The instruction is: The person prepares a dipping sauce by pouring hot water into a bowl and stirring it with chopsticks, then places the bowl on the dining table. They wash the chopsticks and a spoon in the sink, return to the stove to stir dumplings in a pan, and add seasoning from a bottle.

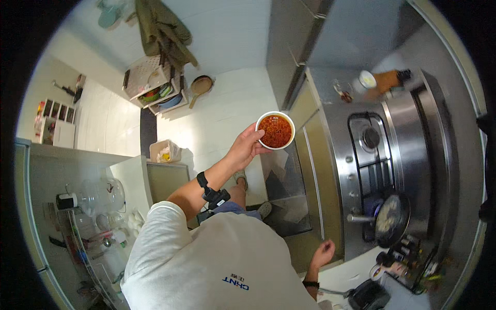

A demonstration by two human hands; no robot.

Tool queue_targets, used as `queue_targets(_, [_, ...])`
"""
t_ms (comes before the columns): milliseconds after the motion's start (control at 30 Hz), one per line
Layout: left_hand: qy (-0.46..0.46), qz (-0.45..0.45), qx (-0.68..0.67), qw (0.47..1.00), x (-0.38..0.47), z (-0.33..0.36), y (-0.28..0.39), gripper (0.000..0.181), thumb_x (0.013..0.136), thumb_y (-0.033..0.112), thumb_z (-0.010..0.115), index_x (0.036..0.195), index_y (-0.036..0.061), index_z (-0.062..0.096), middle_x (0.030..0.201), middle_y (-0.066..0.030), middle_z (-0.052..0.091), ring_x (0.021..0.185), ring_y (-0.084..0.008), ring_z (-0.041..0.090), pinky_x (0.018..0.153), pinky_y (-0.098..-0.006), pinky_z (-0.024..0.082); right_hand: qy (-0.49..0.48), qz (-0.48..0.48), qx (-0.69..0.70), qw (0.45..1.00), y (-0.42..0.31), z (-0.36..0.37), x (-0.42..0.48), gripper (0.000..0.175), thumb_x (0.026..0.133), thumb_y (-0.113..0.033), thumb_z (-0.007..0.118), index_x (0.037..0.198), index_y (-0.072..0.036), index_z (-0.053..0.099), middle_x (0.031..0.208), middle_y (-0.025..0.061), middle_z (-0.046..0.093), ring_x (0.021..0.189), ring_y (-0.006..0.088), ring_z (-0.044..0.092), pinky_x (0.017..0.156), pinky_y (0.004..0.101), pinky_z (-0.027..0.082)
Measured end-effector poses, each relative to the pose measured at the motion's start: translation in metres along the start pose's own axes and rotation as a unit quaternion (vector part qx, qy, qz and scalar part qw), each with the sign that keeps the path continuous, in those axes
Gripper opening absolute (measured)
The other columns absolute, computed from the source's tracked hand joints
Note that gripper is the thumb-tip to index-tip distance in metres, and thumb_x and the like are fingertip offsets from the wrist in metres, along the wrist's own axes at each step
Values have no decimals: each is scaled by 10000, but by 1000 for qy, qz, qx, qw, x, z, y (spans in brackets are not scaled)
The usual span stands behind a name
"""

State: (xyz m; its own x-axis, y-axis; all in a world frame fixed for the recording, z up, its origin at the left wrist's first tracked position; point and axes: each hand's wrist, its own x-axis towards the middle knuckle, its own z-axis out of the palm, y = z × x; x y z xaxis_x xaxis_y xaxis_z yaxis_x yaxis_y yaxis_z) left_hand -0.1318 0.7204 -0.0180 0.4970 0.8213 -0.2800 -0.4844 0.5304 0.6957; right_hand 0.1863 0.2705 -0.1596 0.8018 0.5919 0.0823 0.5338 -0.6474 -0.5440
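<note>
My left hand [248,145] grips a white bowl [293,133] by its side, thumb over the rim. The bowl is filled with red chili oil [275,131] that has dark flakes in it. It is held over the floor, left of the cabinet front. Low on the right, my right hand [324,254] hangs beside the lower cabinet, near the counter corner; its fingers look curled, but blur hides their exact pose. A frying pan [391,219] with pale food in it rests on the gas stove [370,170], handle pointing toward the cabinet side.
Behind the stove's far end stand a small white bowl [367,80] and an orange-brown bottle [387,81]. Several condiment containers [403,255] crowd the near counter. A waste bin [164,152], a wheeled-looking basket rack [155,85] and a dark floor mat [285,186] are also around me.
</note>
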Motion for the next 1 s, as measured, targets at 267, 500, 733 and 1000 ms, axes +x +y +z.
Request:
queue_targets(267, [92,84,-25,992,31,-107,103,554,1015,178,498,1518,106,276,1305,-94,572,1086,-200,646,892,-346,574,-163,-320,108,927,-371,133,188,167,904,-103,623,1034,0,642,943,124,655,872,280,634,800,380,500])
queue_targets(500, [122,155,-41,979,45,-198,199,514,1016,286,502,1465,86,349,1378,-95,510,1204,-212,574,962,-371,548,-352,-436,193,806,-652,250,169,702,747,-184,806,1353,-30,486,1185,184,642,1090,303,628,947,391,495])
queue_targets(733, [181,232,-142,945,56,-289,269,487,1015,211,514,1467,107,369,1286,-68,593,1091,-185,640,888,-341,575,-442,-598,176,645,-864,350,114,1133,613,-330,907,1488,-19,258,1430,212,443,1311,354,461,1046,437,431])
queue_targets(1000, [308,293,-178,888,62,-411,345,472,1018,200,506,1459,97,375,1291,-86,588,1043,-182,661,824,-313,587,-507,-702,230,443,-1017,481,48,1182,606,-427,907,1489,-21,234,1316,213,498,1221,372,509,1006,468,437])
